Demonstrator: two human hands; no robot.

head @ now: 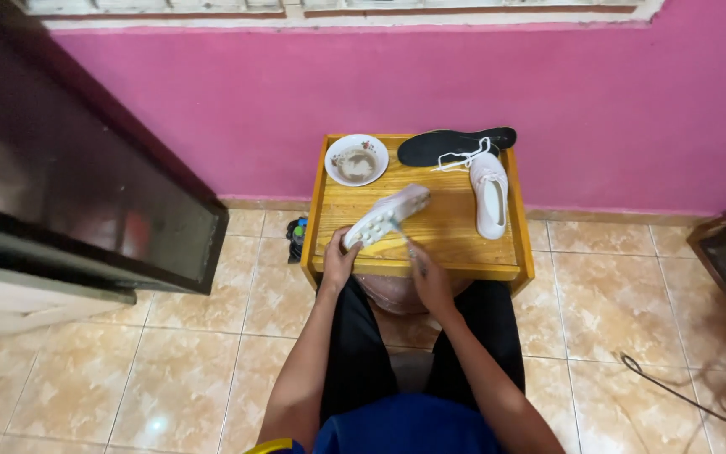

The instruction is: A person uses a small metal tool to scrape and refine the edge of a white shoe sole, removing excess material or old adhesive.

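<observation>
My left hand (339,256) grips the heel end of a white shoe (386,215) turned on its side with its studded sole facing me, resting on a small wooden table (430,261). My right hand (430,277) holds a small brush (409,244) whose tip touches the sole. A second white shoe (489,195) lies upright at the table's right side, its laces loose. Two black insoles (451,145) lie at the back. A white bowl (356,160) with murky water stands at the back left.
A pink wall (430,84) rises right behind the table. A dark door or cabinet panel (77,193) juts in at left. A small dark object (297,235) lies on the tiled floor beside the table. A cable (674,391) trails at lower right.
</observation>
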